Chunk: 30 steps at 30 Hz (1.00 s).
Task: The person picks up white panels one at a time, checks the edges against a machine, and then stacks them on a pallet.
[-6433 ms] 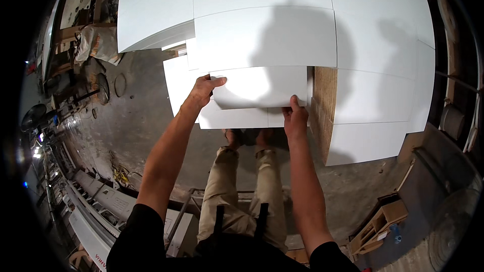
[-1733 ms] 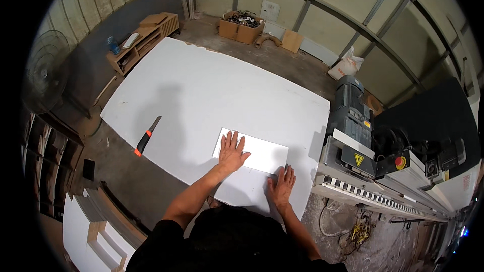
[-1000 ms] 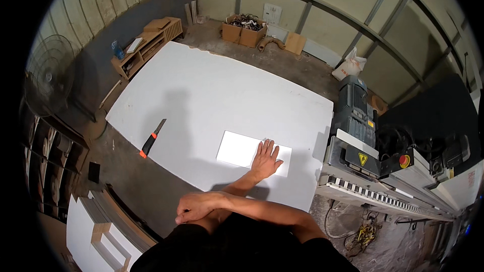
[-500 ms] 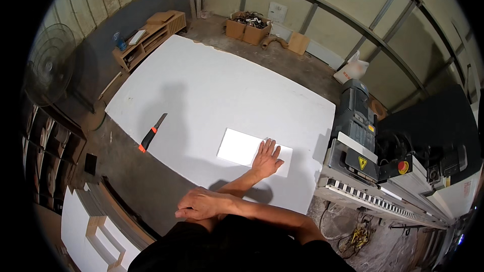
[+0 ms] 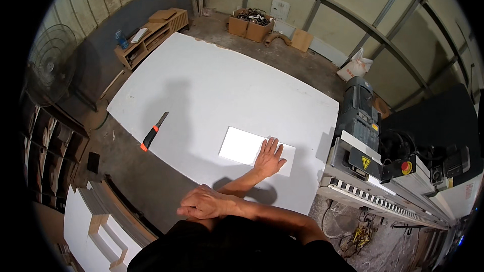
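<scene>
My left hand (image 5: 269,159) lies palm down on a small white rectangular panel (image 5: 238,144), fingers stretched out and thumb to the right. That panel rests on a large white board (image 5: 212,83), toward its near right part. My arms cross: my right hand (image 5: 204,202) reaches over to the left and is curled on my left forearm (image 5: 239,187). Some of its fingertips are hidden. Apart from both hands, at the board's left edge, lies a hand saw (image 5: 155,131) with a black and orange handle, its blade pointing away.
A machine with a grey motor (image 5: 357,103) and a red button (image 5: 406,167) stands against the right side. White cut boards (image 5: 83,226) are stacked at lower left. Farther off are a wooden cabinet (image 5: 156,38), a fan (image 5: 50,65) and cardboard boxes (image 5: 254,31).
The whole view has shifted slightly. My left hand stays flat on the panel, and my right hand stays on the left forearm with its knuckles a little raised.
</scene>
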Available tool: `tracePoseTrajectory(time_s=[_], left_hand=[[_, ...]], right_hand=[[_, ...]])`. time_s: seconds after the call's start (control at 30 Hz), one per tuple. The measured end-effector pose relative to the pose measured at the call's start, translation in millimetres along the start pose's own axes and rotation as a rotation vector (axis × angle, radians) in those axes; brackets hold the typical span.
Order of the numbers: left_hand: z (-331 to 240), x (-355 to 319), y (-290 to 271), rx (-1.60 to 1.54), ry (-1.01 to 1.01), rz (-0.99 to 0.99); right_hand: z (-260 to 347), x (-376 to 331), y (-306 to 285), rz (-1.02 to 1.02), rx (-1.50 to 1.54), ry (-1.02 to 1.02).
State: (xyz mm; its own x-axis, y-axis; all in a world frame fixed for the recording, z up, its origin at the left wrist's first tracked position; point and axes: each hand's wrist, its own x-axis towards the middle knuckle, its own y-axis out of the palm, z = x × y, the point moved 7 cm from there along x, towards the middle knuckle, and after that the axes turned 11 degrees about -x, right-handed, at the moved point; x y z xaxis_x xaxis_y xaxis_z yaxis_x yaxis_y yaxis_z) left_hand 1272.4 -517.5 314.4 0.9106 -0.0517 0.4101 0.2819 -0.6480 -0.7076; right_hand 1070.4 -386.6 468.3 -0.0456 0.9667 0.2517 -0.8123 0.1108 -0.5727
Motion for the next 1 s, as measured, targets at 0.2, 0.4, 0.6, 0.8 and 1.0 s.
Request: tracePoseTrajectory(time_s=[0.2, 0.4, 0.6, 0.8, 1.0], left_hand=[[1, -1, 0, 0.026, -0.011, 0.018], [0, 1, 2, 0.041, -0.025, 0.054], [7, 1, 17, 0.087, -0.015, 0.112], [13, -1, 14, 0.067, 0.05, 0.052], [10, 3, 7, -0.07, -0.021, 0.055]], right_hand=[[5, -2, -5, -0.082, 0.091, -0.061], [1, -1, -1, 0.02, 0.067, 0.005], [-1, -39, -56, -0.529, -0.046, 0.045], [-145, -220, -77, -1.214, 0.508, 0.67], [-198, -383, -104, -1.786, 1.188, 0.595]])
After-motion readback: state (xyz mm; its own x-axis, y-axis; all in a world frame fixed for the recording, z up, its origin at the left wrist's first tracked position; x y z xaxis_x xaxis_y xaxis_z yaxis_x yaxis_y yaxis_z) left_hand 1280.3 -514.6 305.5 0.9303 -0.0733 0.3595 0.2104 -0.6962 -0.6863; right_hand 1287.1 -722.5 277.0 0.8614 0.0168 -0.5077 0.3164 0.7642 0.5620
